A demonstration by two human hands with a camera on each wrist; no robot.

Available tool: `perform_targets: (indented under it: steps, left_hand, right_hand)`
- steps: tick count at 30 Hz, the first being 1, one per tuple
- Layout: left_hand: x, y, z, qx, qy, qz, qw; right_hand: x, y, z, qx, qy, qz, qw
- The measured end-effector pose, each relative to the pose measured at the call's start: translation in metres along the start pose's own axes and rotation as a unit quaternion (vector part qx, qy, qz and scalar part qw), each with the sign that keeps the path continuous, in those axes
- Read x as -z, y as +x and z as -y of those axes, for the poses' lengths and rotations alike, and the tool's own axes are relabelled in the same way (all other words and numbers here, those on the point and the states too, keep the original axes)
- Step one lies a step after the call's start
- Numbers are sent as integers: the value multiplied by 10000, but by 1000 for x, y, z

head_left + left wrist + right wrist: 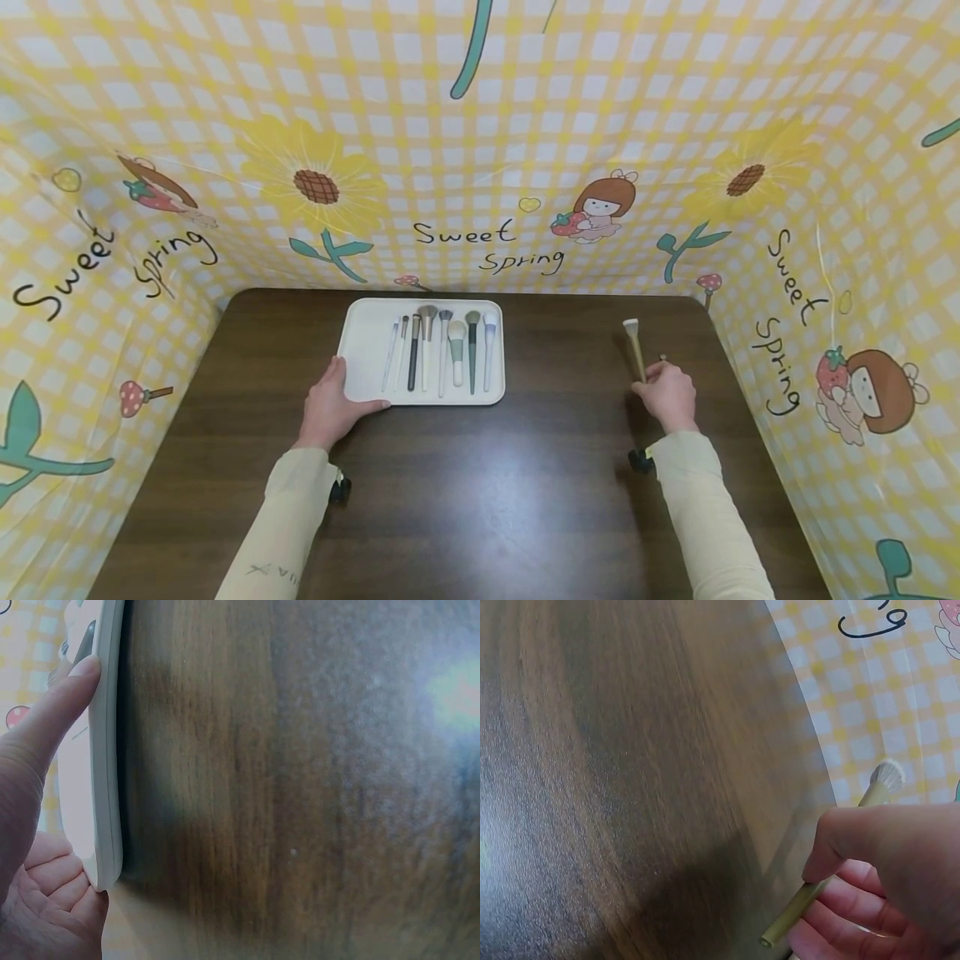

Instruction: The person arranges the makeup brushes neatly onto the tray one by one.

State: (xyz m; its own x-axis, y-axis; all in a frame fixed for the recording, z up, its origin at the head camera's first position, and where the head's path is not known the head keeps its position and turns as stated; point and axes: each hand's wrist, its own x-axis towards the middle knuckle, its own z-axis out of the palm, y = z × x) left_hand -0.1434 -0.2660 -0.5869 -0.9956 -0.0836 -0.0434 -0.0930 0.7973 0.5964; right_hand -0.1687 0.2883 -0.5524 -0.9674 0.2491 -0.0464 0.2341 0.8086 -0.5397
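With my left hand (330,408) I hold the near-left corner of a white tray (366,350). The thumb (64,697) lies along its front rim and the curled fingers are at its left end. Several makeup brushes lie side by side in the tray, among them a dark green brush (472,354), a pale green one (457,354) and a black-handled one (414,354). At the right, my right hand (670,396) grips a makeup brush (885,780) with pale bristles and a gold-green handle. A small tan tip (663,358) shows beyond the knuckles.
The brown wooden table (480,500) carries the tray near its back edge. Yellow checked cloth (480,150) rises at the back and both sides. A dark wrist strap piece (340,489) sits at the left cuff, another dark piece (641,461) at the right cuff.
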Motion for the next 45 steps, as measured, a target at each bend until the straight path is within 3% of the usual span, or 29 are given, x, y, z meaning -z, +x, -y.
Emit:
perform_targets:
  steps: [7,27,39,45]
  left_hand:
    - [0,-1,0,-30,5,-24,10000]
    - [-1,1,0,23,-29,-19,10000]
    - [0,-1,-1,74,-29,26,10000]
    - [0,-1,-1,74,-42,40,10000]
  right_hand:
    - [-3,-1,2,7,326,-152,9994]
    - [-15,-1,25,103,1233,-56,9923]
    - [-30,-3,40,468,1465,76,9881]
    - [-40,-6,47,643,1792,287,9813]
